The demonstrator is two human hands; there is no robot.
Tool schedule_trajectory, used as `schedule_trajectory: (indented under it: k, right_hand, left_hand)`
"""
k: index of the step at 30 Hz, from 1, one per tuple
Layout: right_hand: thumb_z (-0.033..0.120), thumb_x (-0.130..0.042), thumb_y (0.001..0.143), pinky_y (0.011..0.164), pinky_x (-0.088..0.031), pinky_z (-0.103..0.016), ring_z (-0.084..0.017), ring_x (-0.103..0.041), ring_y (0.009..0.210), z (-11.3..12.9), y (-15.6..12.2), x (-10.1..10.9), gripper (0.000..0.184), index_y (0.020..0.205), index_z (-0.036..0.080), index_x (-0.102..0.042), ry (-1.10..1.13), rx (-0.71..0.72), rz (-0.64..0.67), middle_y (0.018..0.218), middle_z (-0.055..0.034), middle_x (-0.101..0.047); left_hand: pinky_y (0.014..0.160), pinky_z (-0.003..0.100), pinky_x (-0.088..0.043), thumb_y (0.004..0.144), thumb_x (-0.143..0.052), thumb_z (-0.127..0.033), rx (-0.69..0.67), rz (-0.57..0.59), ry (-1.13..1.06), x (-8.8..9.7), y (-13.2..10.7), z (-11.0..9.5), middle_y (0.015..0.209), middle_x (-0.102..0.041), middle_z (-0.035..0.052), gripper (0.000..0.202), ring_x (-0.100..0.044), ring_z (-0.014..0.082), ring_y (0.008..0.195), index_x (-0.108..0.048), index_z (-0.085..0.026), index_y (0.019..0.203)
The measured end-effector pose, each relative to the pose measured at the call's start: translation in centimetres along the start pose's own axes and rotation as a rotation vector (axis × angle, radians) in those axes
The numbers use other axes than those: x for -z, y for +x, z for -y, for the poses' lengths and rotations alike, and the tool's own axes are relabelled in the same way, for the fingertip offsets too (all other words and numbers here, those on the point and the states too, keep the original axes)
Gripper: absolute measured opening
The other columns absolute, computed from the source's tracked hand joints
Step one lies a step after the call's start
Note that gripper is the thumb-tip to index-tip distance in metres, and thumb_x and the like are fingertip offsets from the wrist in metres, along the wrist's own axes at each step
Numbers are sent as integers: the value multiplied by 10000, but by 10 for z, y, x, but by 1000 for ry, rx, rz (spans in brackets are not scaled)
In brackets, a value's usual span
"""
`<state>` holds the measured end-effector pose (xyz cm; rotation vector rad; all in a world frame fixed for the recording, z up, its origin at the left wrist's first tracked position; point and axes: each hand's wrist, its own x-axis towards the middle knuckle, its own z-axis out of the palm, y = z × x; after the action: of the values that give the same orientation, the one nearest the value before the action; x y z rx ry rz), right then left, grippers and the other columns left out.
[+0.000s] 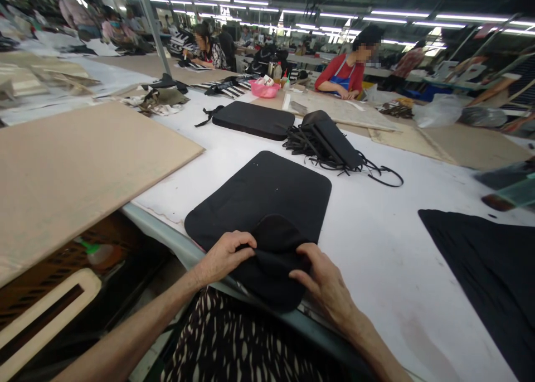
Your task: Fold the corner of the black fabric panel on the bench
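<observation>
A black padded fabric panel (263,198) with rounded corners lies on the white table (376,242), its near end hanging over the table's front edge. My left hand (225,256) pinches a raised fold of that near end, fingers curled closed. My right hand (324,281) grips the same fold from the right side, thumb and fingers pressed on the black cloth.
A stack of black panels (253,119) and a bundle of black straps (330,145) lie further back. Black cloth (489,270) covers the right. A brown board (79,164) sits at left. Other people work at far tables; a pink basket (264,89) stands there.
</observation>
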<state>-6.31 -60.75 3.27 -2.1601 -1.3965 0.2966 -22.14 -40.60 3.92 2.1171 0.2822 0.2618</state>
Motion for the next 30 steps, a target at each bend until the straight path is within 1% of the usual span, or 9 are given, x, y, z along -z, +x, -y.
schedule_trajectory:
  k: [4,7,11,16,18,20,23,26,30]
  right_hand:
    - [381,-633,758,941,-404,-413,-269,-414,1166,-8,-18,-4,687,1319,219,-271,2,92,-52,1323,-111,-360]
    - [370,-643,755,990,-349,-469,-299,-314,1240,-9,-27,-9,787,1372,205,-184,-101,123,-141,1378,-126,-284]
    - [284,-626,776,928,-378,-475,-311,-383,1156,-1,-29,-8,563,1268,192,-369,-219,198,-216,1288,-121,-401]
    - [216,-525,855,693,-435,-342,-208,-500,817,9,-22,-3,42,858,210,-567,-160,215,23,889,-46,-554]
    - [239,-464,893,662,-420,-321,-191,-490,767,10,-18,-2,147,785,199,-554,-133,198,25,816,-40,-540]
    - [259,-409,920,662,-412,-310,-181,-489,752,11,-12,-1,211,770,195,-542,-97,200,9,784,-36,-531]
    - [283,-359,939,667,-411,-292,-165,-498,736,12,-5,2,254,770,196,-527,-6,174,-37,765,-27,-526]
    - [296,-334,944,663,-409,-289,-162,-495,714,13,1,4,275,751,201,-504,34,133,-48,743,-20,-516]
    - [302,-329,942,628,-403,-280,-159,-477,685,13,7,4,285,702,205,-448,26,83,-38,708,-12,-496]
  left_hand:
    - [706,220,-404,849,-468,-191,65,-93,-76,-2,0,-2,820,-574,-7,250,-514,134,731,-521,-184,1093]
    - [653,218,-429,871,-438,-224,101,-116,-89,-4,0,-1,750,-565,-11,380,-507,129,652,-423,-190,1249]
    - [656,233,-458,883,-420,-240,121,-120,-71,-5,0,1,700,-563,-15,421,-513,131,611,-384,-200,1300]
    - [964,314,-380,885,-412,-233,60,-137,-61,-3,0,1,1077,-589,39,440,-539,191,1018,-379,-232,1324]
    - [998,307,-350,890,-394,-238,21,-106,-69,-2,-1,4,1107,-589,37,367,-516,189,1069,-490,-216,1243]
    - [976,300,-371,885,-370,-210,-18,-46,-47,-1,-1,7,966,-636,23,302,-565,170,955,-636,-194,1030]
    - [961,312,-369,841,-361,-122,-51,2,32,-1,0,9,751,-624,-7,311,-569,130,752,-661,-170,776]
    - [968,313,-342,814,-394,-95,-62,-3,62,0,-1,4,744,-604,-12,253,-544,126,736,-634,-165,779]
    - [952,321,-338,852,-479,-226,-54,37,60,4,-2,-5,789,-610,3,165,-542,162,812,-633,-172,826]
